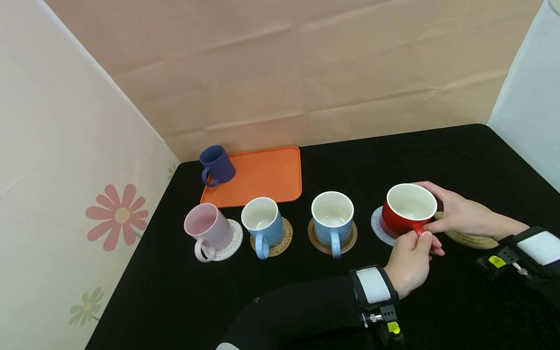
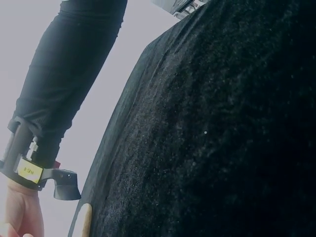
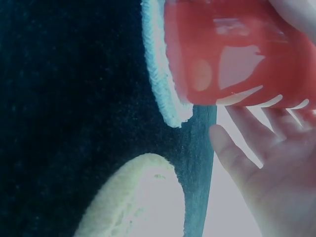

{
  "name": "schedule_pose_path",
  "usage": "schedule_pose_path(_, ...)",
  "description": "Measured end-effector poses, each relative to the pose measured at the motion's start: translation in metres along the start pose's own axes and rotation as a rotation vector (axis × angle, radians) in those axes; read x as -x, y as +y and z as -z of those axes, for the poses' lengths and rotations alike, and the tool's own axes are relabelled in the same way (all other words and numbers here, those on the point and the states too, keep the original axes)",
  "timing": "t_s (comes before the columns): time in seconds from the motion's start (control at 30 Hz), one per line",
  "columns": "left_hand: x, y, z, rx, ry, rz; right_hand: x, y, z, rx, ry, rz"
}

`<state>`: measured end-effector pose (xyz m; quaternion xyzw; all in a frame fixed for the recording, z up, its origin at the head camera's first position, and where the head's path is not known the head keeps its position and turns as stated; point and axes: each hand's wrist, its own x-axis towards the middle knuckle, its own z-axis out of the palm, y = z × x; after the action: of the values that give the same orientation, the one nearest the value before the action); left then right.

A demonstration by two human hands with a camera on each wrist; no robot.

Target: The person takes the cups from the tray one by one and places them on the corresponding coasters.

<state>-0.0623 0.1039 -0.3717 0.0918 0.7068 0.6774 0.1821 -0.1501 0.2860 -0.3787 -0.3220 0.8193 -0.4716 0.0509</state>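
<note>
A red mug (image 1: 389,218) with a pale inside stands on a round white-blue coaster (image 1: 377,228). My left hand (image 1: 409,262) pinches its handle (image 1: 418,229) from the near side. From the right, my right hand (image 1: 459,212) holds the mug's body, thumb close to the handle and the other fingers passing behind it. The right wrist view shows the red mug (image 3: 237,54) close up over the coaster's edge (image 3: 158,74), with the right hand's fingers (image 3: 229,150) partly hidden behind it. In the left wrist view, the right forearm's dark sleeve (image 2: 69,74) appears.
A woven tan coaster (image 1: 468,239) lies under the right wrist. Leftward stand two light-blue mugs (image 1: 334,232) (image 1: 270,233) and a pink mug (image 1: 214,233), each on a coaster. Behind them, a navy mug (image 1: 220,167) stands on an orange tray (image 1: 267,175) near the black table's far edge.
</note>
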Motion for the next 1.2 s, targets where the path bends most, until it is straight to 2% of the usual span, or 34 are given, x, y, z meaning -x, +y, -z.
schedule_pose_path(0.13, -0.001, -0.001, 0.0, -0.01, -0.003, -0.014, 0.0, 0.0, 0.0, -0.001, -0.008, 0.002)
schedule_pose_path(0.37, -0.002, -0.003, 0.01, -0.025, -0.076, -0.051, 0.001, 0.001, 0.002, 0.004, -0.029, -0.014)
schedule_pose_path(0.53, 0.0, -0.002, 0.021, -0.045, -0.11, -0.031, 0.0, 0.002, 0.003, -0.007, -0.049, -0.019)
schedule_pose_path(0.7, 0.007, 0.002, 0.036, -0.095, -0.152, 0.036, 0.001, 0.004, 0.004, -0.015, -0.062, -0.013)
schedule_pose_path(0.8, 0.011, 0.006, 0.046, -0.13, -0.201, 0.079, 0.002, 0.005, 0.008, -0.024, -0.079, -0.008)
schedule_pose_path(0.93, 0.018, 0.013, 0.06, -0.186, -0.269, 0.097, 0.004, 0.003, 0.014, -0.007, -0.095, -0.033)
schedule_pose_path(1.2, 0.034, 0.039, 0.091, -0.311, -0.4, 0.11, 0.009, -0.006, 0.026, 0.165, -0.101, -0.152)
